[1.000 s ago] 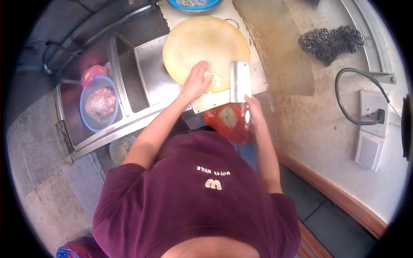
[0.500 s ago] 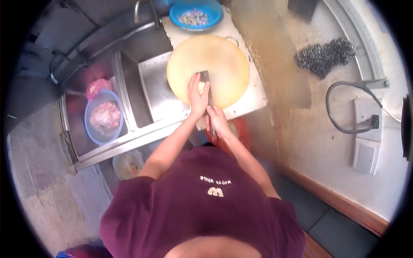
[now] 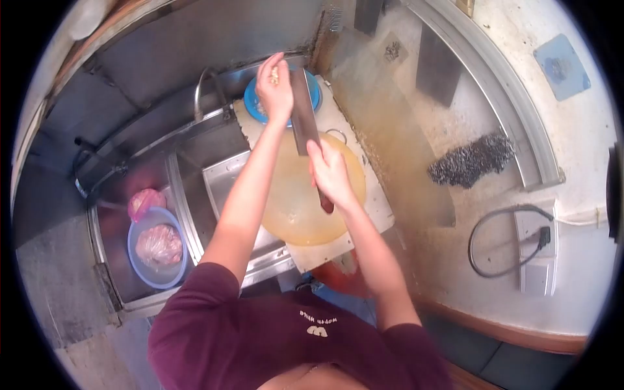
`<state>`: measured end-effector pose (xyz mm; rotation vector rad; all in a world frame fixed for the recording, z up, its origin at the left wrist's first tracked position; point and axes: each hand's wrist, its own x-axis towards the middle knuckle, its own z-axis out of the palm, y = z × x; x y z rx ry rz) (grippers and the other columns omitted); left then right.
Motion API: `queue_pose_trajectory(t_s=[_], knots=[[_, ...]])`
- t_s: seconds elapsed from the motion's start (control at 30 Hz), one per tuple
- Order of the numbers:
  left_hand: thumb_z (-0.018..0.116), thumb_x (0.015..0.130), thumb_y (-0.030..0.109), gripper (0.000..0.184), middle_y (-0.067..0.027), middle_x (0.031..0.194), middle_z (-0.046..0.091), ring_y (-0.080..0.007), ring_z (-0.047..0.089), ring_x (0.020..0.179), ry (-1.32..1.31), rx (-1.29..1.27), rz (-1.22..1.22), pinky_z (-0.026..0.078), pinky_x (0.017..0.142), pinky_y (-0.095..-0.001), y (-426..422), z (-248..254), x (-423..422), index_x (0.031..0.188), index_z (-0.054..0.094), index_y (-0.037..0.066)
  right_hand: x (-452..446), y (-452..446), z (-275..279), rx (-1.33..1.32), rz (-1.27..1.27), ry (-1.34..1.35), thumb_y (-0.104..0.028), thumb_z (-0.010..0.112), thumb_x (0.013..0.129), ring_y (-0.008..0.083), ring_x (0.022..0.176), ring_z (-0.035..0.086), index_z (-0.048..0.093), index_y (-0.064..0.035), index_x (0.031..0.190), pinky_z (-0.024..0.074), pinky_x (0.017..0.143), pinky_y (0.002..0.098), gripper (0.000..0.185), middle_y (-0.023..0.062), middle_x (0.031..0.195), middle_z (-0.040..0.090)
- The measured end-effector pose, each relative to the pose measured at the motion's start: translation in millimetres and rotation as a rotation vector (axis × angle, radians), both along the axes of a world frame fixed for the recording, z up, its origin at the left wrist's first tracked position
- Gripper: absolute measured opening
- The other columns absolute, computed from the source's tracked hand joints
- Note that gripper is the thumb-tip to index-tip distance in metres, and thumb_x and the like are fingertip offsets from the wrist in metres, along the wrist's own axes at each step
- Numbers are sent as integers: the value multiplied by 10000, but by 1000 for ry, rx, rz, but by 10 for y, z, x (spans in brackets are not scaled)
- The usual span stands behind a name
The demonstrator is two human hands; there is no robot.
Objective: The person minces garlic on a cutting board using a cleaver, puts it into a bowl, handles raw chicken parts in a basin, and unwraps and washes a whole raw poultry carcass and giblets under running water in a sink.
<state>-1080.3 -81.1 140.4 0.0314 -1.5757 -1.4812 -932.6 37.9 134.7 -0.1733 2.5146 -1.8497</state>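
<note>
A cleaver point(image 3: 302, 117) is gripped by its dark wooden handle in my right hand point(image 3: 333, 174). Its blade points away from me, over the far part of the round yellowish chopping board point(image 3: 292, 208) and the edge of the blue bowl point(image 3: 313, 97). Just left of the blade, my left hand point(image 3: 274, 94) is raised over that bowl, its fingers curled around small pale chopped pieces point(image 3: 275, 75) that I cannot identify. Hand and blade hide most of the bowl's contents.
To the left is a metal sink point(image 3: 185, 195). A light-blue basin point(image 3: 140, 270) in it holds plastic-wrapped pinkish meat point(image 3: 159, 247), beside a pink bag point(image 3: 144, 203). A faucet point(image 3: 200, 97) stands behind. On the right are a dark scouring mesh point(image 3: 471, 161) and a cable point(image 3: 473, 244).
Both hands have moved from the near part of the chopping board to the far side. The pale pieces have been lifted off the board to the blue bowl. The view has shifted too.
</note>
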Motion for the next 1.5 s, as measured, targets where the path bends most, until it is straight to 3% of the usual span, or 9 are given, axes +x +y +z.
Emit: queue_pose_trajectory(t_s=[0.1,0.3,0.37,0.4,0.5,0.63,1.0,1.23,1.5], knots=[[529,851,196,223,-139,842,653,-283,629,862,-650,-742,-231,473,780,-340,-323,-998,-835,907,664,28,281,129,-475,173,-92,-37,-285,466,928,143,438,492,528,-23,812,399,439,286,293,35,517,455],[496,852,204,239,-148,797,646,-323,618,792,-276,-390,-205,473,747,-389,-507,-896,-825,858,660,30,1275,423,-1320,734,-300,89,-213,606,803,344,637,582,577,-21,990,465,582,430,270,150,679,587],[523,819,194,208,-136,953,624,-329,575,931,-635,-1095,-77,441,800,-444,-545,-1044,-804,921,660,76,1426,433,-1348,820,-261,121,-213,633,778,345,691,585,562,-26,1011,464,599,437,307,166,765,592],[533,799,185,192,-124,987,595,-328,535,974,-393,-1406,-174,416,785,-457,-753,-1676,-1018,930,642,97,1511,454,-1405,861,-192,131,-213,641,765,347,727,575,552,-29,1023,461,603,434,330,170,817,577],[532,803,156,170,-117,987,572,-294,510,1011,-448,-803,-77,422,821,-433,-710,-1264,-881,932,620,87,1555,461,-1508,916,-128,128,-203,642,750,343,802,537,546,-30,1013,445,649,422,329,159,870,529],[615,739,121,312,-168,1087,532,-343,482,1070,-653,-894,239,464,813,-440,-954,-1380,-773,1028,543,29,1551,409,-1434,826,-210,169,-188,636,749,331,822,521,560,-28,999,420,710,419,306,147,852,517],[589,719,180,372,-246,1076,589,-391,562,1025,-1101,-592,-180,458,880,-431,-1169,-799,-789,1017,598,-42,1819,376,-1225,561,-362,197,-141,576,784,357,822,527,573,-12,973,423,722,440,229,180,848,535],[592,702,219,382,-238,1016,615,-332,599,977,-887,-289,-84,466,848,-395,-1191,-310,-61,1004,618,-13,2062,711,-1085,492,-308,166,-147,545,806,353,824,518,566,19,1002,422,732,429,257,173,860,525],[563,741,53,371,-147,913,620,-188,598,835,-692,-119,-553,482,733,-299,-1290,131,1470,1085,516,-75,1784,720,-449,133,-134,219,-211,575,862,243,840,565,425,5,1266,468,721,327,482,139,1019,556]])
